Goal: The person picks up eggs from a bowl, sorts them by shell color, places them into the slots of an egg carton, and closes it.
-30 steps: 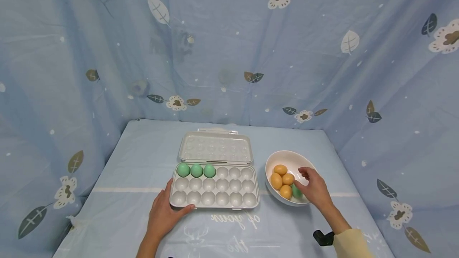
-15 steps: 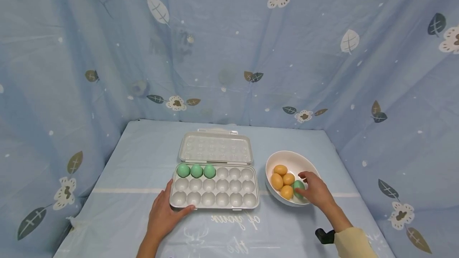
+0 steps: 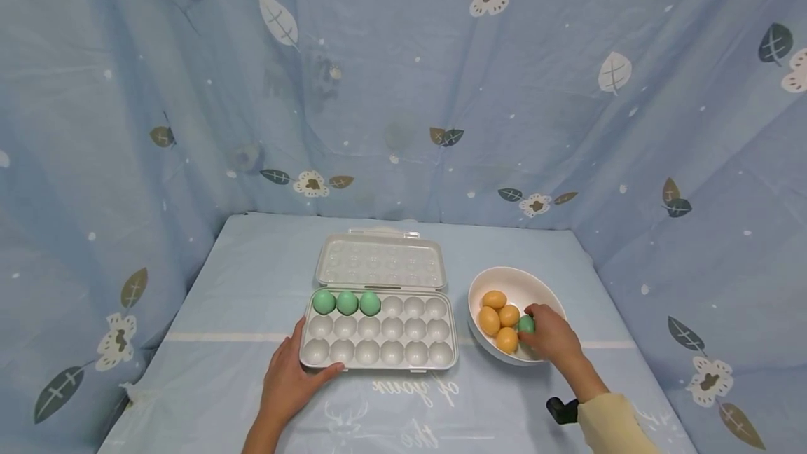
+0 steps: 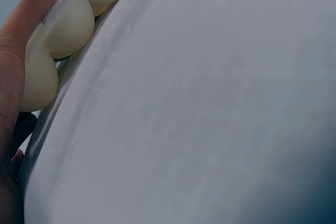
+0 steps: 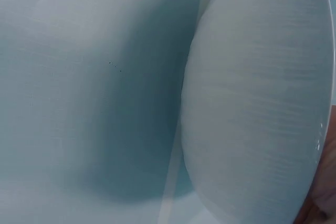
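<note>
An egg box (image 3: 378,328) lies open in the head view, its clear lid (image 3: 381,263) folded back. Three green eggs (image 3: 347,303) fill the left part of its far row. My left hand (image 3: 291,372) grips the near left corner, thumb along the front edge; the left wrist view shows that thumb (image 4: 32,11) against the box's rounded cups (image 4: 71,24). To the right, my right hand (image 3: 553,336) reaches into a white bowl (image 3: 517,282) and pinches a green egg (image 3: 526,324). Several orange eggs (image 3: 489,321) sit beside it. The right wrist view shows mainly the bowl's outer wall (image 5: 257,98).
A blue cloth covers the table (image 3: 265,251), and patterned blue curtains (image 3: 378,90) stand behind it and at both sides. A black strap piece (image 3: 562,410) hangs by the right wrist. The bowl stands a short gap to the right of the egg box.
My right fingers have closed in on the green egg in the bowl, which shifted slightly to the right. The left hand and egg box stay in place.
</note>
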`<state>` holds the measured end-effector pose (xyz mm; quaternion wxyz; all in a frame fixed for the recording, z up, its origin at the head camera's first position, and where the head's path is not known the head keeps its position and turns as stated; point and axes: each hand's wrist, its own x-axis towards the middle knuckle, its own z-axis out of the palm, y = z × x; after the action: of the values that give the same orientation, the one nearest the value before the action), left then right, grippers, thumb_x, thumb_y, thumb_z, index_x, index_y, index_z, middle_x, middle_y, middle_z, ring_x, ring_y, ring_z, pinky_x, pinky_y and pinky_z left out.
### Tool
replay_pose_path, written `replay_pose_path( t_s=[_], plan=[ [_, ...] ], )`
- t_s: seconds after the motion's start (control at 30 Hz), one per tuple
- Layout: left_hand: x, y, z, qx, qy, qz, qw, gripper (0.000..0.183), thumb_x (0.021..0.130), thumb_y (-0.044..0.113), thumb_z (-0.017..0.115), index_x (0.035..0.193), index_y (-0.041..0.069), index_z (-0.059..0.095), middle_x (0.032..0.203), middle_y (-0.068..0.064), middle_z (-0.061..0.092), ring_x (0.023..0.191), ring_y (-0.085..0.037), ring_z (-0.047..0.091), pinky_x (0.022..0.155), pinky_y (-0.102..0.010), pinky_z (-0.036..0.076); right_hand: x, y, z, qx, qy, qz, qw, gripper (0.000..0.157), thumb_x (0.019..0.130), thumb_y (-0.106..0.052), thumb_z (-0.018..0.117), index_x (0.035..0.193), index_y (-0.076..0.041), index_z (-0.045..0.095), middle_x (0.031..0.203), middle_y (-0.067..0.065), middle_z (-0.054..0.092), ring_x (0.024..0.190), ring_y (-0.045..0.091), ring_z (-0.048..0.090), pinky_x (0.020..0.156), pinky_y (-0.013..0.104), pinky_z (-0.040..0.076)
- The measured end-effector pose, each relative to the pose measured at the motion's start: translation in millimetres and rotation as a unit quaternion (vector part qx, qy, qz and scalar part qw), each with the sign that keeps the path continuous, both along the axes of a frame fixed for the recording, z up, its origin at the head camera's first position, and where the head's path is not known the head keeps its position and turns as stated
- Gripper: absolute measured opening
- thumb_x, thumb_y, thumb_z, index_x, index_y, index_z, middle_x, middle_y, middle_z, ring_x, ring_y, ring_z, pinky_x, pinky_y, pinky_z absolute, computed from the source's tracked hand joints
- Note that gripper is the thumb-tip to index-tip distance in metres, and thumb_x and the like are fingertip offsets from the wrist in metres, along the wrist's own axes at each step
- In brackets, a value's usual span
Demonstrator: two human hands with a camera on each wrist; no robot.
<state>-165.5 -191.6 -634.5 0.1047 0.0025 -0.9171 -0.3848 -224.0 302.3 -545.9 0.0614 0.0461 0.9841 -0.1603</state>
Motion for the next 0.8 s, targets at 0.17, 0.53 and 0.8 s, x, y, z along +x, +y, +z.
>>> replay_pose_path(
  t_s=[0.17,0.53,0.8],
  plan=[
    [0.3,0,-0.3,0.0,-0.004,0.0,1.0,0.123,0.069,0.066,0.087,0.163,0.017,0.024,0.147,-0.021,0.057,0.142,-0.044,0.044,0.121,-0.06,0.027,-0.1,-1,0.7,-0.005,0.008,-0.015,1.0,0.054,0.084,-0.011,0.082,0.129,0.008,0.059,0.12,0.024,0.064,0.104,0.035,0.064,0.096,0.056,0.058],
    [0.4,0,1.5,0.003,0.002,0.0,1.0,0.124,0.068,0.066,0.088,0.163,0.015,0.026,0.148,-0.022,0.056,0.142,-0.043,0.045,0.12,-0.06,0.027,-2.5,-2,12.3,-0.078,0.071,-0.039,0.994,0.057,0.088,-0.012,0.078,0.136,0.006,0.054,0.131,0.029,0.06,0.114,0.044,0.061,0.096,0.059,0.057],
    [0.5,0,1.0,0.001,-0.001,0.0,1.0,0.124,0.069,0.066,0.088,0.163,0.015,0.025,0.149,-0.023,0.055,0.142,-0.043,0.045,0.121,-0.059,0.026,-14.0,-22,20.9,-0.132,0.137,-0.03,0.981,0.057,0.091,-0.016,0.076,0.14,0.003,0.054,0.134,0.026,0.059,0.119,0.043,0.06,0.1,0.058,0.055]
  ],
)
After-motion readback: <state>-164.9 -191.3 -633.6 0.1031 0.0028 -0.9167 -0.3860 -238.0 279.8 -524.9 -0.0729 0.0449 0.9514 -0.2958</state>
